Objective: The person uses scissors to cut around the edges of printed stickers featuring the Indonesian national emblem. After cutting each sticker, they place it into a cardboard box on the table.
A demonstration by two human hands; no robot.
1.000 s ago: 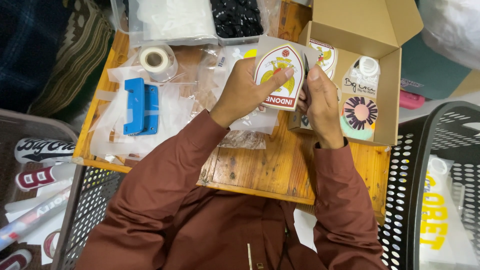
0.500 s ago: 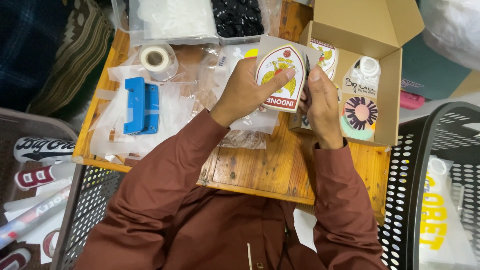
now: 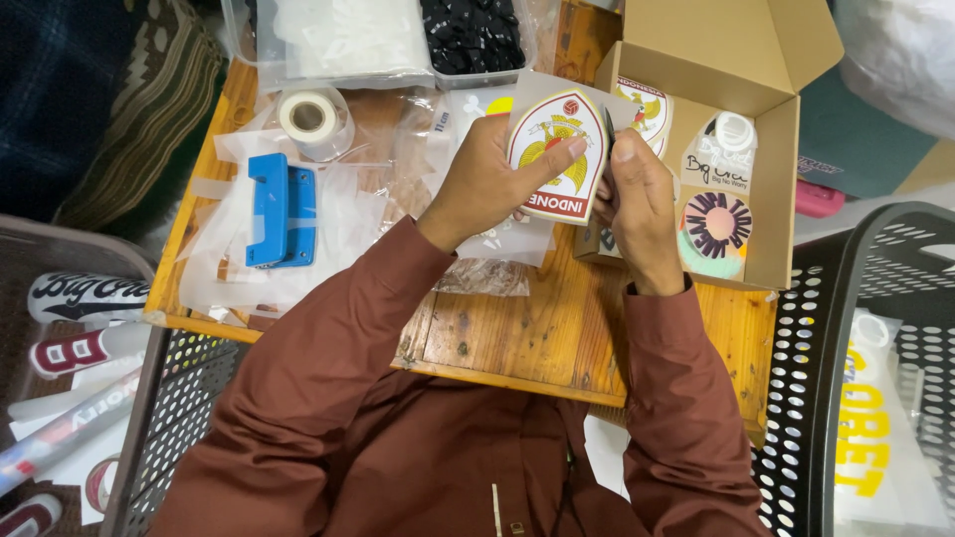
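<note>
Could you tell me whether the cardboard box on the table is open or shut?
Open: the box has its lid flap raised, with stickers visible inside.

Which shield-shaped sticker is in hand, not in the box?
The shield sticker held up over the wooden table, pinched between the left hand and right hand. Its twin lies inside the cardboard box, untouched.

Left hand (image 3: 487, 184) and right hand (image 3: 637, 194) grip shield-shaped sticker (image 3: 557, 149) (crest printed) above wooden table (image 3: 517, 328).
</note>
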